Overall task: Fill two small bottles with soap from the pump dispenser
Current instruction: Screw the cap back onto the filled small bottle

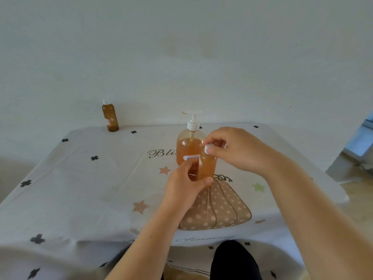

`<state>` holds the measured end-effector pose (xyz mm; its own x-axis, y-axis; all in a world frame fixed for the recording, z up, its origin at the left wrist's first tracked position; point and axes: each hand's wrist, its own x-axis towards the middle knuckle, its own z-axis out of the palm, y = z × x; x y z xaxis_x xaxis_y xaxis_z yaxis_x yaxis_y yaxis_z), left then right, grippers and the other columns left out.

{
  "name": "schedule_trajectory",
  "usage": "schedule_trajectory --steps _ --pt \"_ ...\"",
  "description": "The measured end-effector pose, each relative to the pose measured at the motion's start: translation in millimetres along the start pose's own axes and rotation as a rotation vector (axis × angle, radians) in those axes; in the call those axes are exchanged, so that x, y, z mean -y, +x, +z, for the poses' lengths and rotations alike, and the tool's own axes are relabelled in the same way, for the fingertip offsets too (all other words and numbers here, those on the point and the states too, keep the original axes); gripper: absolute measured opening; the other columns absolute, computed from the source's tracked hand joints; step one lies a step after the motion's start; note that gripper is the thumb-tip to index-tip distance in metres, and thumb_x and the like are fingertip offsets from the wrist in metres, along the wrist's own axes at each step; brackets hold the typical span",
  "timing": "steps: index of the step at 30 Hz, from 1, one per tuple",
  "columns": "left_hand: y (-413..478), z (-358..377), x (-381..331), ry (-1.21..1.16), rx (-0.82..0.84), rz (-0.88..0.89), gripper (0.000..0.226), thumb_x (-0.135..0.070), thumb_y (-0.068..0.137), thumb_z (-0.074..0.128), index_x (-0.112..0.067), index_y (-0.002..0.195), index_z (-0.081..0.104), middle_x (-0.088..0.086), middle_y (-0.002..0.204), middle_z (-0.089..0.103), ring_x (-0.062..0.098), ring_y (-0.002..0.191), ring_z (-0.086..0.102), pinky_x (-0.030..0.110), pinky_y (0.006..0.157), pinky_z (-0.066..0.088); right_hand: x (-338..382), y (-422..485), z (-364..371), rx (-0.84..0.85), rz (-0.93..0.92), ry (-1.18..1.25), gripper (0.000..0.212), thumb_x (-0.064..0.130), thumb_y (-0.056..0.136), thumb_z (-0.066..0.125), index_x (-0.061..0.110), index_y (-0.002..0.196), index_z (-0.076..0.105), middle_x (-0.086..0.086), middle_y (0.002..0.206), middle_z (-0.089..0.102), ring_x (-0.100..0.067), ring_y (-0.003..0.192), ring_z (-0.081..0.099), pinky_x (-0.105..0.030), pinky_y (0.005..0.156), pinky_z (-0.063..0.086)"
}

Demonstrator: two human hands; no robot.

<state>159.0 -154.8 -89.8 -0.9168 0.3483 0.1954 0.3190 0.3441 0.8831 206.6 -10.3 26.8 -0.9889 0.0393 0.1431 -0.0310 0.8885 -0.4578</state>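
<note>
A small clear bottle [207, 166] full of amber soap is held upright just above the middle of the table. My left hand [185, 184] grips its lower body. My right hand [232, 150] pinches the white cap [209, 148] on top of it. Right behind stands the pump dispenser [188, 146], round, with a white pump head and amber soap about two thirds up. A second small brown bottle [110, 117] with a white cap stands upright at the far left edge of the table, well away from both hands.
The table is covered by a white cloth [90, 188] printed with black crosses, stars and a dotted pumpkin. A plain wall rises right behind the table. A dark-clothed knee [234, 259] shows below the front edge. At far right there is floor and a window frame.
</note>
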Motion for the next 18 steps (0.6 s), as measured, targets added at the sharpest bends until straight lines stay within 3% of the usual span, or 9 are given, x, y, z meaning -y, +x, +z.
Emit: schedule_trajectory --steps 3,6,8,11,15,18 --pt "-1 1 0 0.003 0.000 0.000 0.045 -0.033 0.080 0.081 -0.029 0.121 0.064 -0.019 0.098 0.071 -0.004 0.090 0.065 0.013 0.078 0.047 -1 3 8 -0.079 0.048 -0.054 0.029 0.047 0.092 0.067 0.019 0.088 0.062 0.004 0.082 0.063 -0.011 0.071 0.054 -0.027 0.063 0.039" --pt "-1 1 -1 -0.008 0.007 0.001 0.044 -0.032 0.080 0.081 -0.029 0.120 0.064 -0.019 0.097 0.071 -0.005 0.089 0.065 0.013 0.078 0.048 -3 2 7 -0.048 0.072 0.003 0.035 0.056 0.091 0.064 0.021 0.090 0.061 0.007 0.083 0.062 -0.010 0.071 0.054 -0.027 0.063 0.040" --pt "-1 1 -1 -0.008 0.007 -0.002 0.046 -0.032 0.080 0.081 -0.029 0.122 0.063 -0.019 0.098 0.071 -0.004 0.089 0.065 0.013 0.079 0.048 -3 1 2 0.006 0.054 0.037 0.023 0.050 0.093 0.064 0.028 0.100 0.065 0.011 0.090 0.063 -0.008 0.082 0.060 -0.026 0.070 0.044" --pt "-1 0 -1 0.002 -0.003 -0.004 0.047 -0.033 0.079 0.082 -0.028 0.122 0.063 -0.019 0.098 0.070 -0.004 0.090 0.065 0.013 0.078 0.048 -2 1 4 0.002 0.021 0.015 0.011 0.039 0.095 0.064 0.028 0.096 0.067 0.011 0.089 0.061 -0.009 0.081 0.059 -0.024 0.068 0.043" --pt "-1 0 -2 -0.005 0.005 -0.010 0.042 -0.030 0.079 0.082 -0.029 0.116 0.062 -0.022 0.093 0.067 -0.008 0.089 0.063 0.008 0.072 0.045 -5 -1 17 -0.072 0.017 0.049 0.017 0.039 0.098 0.062 0.023 0.093 0.059 0.009 0.080 0.059 -0.007 0.069 0.052 -0.024 0.061 0.039" --pt "0 0 -3 -0.011 0.008 -0.014 0.045 -0.028 0.079 0.082 -0.025 0.120 0.063 -0.017 0.098 0.069 -0.004 0.092 0.064 0.010 0.076 0.046 -4 -5 27 -0.144 -0.005 0.042 0.024 0.040 0.100 0.058 0.017 0.093 0.055 0.010 0.072 0.051 -0.005 0.061 0.043 -0.021 0.057 0.033"
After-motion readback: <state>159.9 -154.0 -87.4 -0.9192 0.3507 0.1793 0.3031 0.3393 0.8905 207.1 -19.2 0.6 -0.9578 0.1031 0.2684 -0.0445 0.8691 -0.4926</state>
